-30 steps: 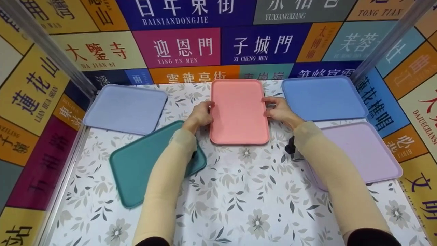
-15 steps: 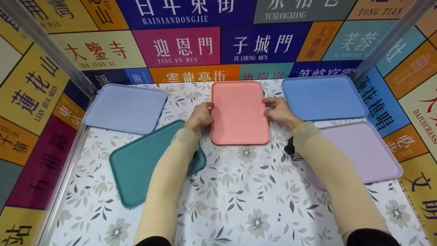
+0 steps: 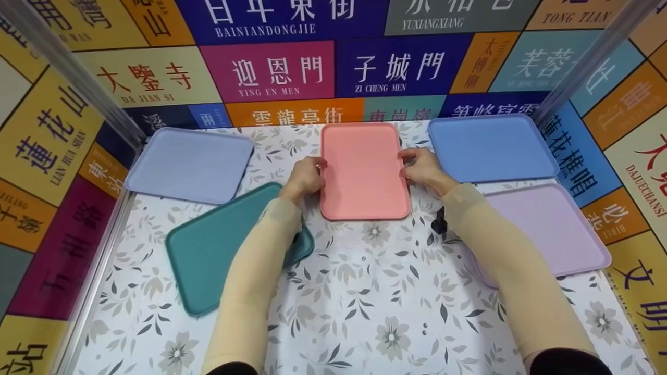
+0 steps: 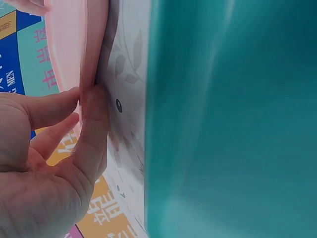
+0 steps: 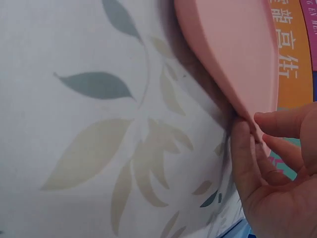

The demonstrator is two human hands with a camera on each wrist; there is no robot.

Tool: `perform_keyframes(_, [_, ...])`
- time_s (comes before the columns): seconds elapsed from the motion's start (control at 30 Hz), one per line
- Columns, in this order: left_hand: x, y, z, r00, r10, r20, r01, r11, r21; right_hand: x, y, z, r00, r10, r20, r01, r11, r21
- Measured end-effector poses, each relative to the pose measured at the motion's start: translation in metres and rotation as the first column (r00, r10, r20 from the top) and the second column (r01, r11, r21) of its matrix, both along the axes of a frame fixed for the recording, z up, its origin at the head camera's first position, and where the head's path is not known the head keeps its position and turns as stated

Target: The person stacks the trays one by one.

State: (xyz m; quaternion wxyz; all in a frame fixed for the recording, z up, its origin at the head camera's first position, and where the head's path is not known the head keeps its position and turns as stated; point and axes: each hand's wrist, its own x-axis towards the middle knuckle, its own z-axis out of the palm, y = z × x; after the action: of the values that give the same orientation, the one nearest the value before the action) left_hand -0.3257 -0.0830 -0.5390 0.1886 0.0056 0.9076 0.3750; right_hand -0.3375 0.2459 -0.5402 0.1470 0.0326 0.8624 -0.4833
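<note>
A pink rectangular tray [image 3: 365, 172] lies lengthwise at the back middle of the table, near the back wall. My left hand [image 3: 307, 174] pinches its left long edge; in the left wrist view the thumb is at the rim and fingers [image 4: 94, 129] reach below it. On the opposite edge my right hand [image 3: 423, 167] pinches the rim, thumb and fingers [image 5: 242, 153] around it in the right wrist view. Under the left forearm lies a dark green tray [image 3: 219, 255], partly covered by the sleeve.
A pale blue-grey tray [image 3: 190, 165] sits at the back left. At the back right is a blue tray [image 3: 495, 148], with a lilac tray [image 3: 552, 229] in front, partly under the right forearm. Printed walls [image 3: 266, 70] enclose the flower-patterned tabletop [image 3: 365, 312].
The far edge of the pink tray has come down very slightly in the head view. Both hands keep their hold on it, and the other trays stay put.
</note>
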Motion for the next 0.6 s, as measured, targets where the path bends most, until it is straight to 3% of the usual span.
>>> perform_keyframes(0.17, [0.006, -0.004, 0.006, 1.000, 0.016, 0.021, -0.017, 0.999, 0.035, 0.003, -0.004, 0.010, 1.000, 0.007, -0.027, -0.006, 0.998, 0.059])
perform_keyframes(0.2, [0.014, -0.003, 0.020, 0.999, 0.022, 0.047, -0.024, 0.999, 0.042, 0.004, -0.004, 0.013, 0.999, 0.012, -0.034, -0.009, 0.997, 0.078])
perform_keyframes(0.3, [0.016, -0.008, 0.025, 0.998, 0.021, 0.058, -0.026, 0.997, 0.076, 0.006, -0.007, 0.021, 0.994, 0.064, -0.086, -0.048, 0.983, 0.177])
perform_keyframes(0.43, [0.020, -0.014, 0.033, 1.000, 0.024, -0.007, -0.023, 0.996, 0.082, 0.009, -0.014, 0.033, 0.973, 0.167, -0.163, -0.108, 0.942, 0.319])
perform_keyframes(0.6, [0.028, -0.023, 0.044, 0.998, 0.004, -0.066, -0.002, 1.000, 0.030, 0.014, -0.031, 0.047, 0.959, 0.220, -0.177, -0.157, 0.936, 0.315])
